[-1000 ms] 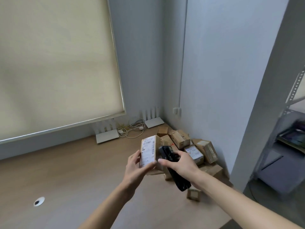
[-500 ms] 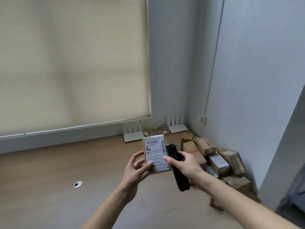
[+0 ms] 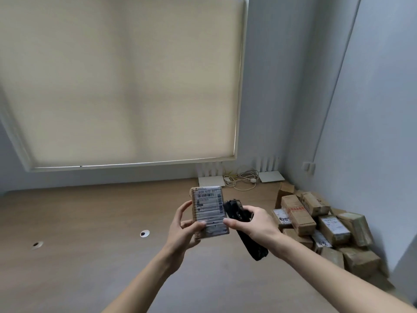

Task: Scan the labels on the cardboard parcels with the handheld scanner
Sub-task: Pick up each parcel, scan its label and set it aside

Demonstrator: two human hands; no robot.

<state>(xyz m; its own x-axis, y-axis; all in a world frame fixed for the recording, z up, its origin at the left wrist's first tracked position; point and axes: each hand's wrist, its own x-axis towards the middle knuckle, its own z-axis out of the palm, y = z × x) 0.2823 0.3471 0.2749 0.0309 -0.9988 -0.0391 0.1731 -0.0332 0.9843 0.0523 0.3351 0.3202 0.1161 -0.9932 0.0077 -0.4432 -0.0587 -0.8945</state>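
My left hand [image 3: 184, 231] grips a small cardboard parcel [image 3: 208, 212] by its lower left edge, the white barcode label facing me. My right hand [image 3: 256, 224] holds the black handheld scanner [image 3: 242, 224], fingers wrapped round its body, thumb touching the parcel's right edge. The scanner's head sits just right of the label and its handle points down and to the right. A heap of several cardboard parcels [image 3: 320, 224] with labels lies on the floor in the right corner.
Wooden floor [image 3: 90, 222] with two round floor sockets [image 3: 144, 233]. Two white routers [image 3: 211, 180] and tangled cables [image 3: 242, 179] stand by the back wall under a drawn beige roller blind [image 3: 126, 82]. Grey wall at right.
The view swung left and up, so the parcel heap slid rightward and the shelf left the frame. The held parcel turned to face me more squarely; both hands keep their hold.
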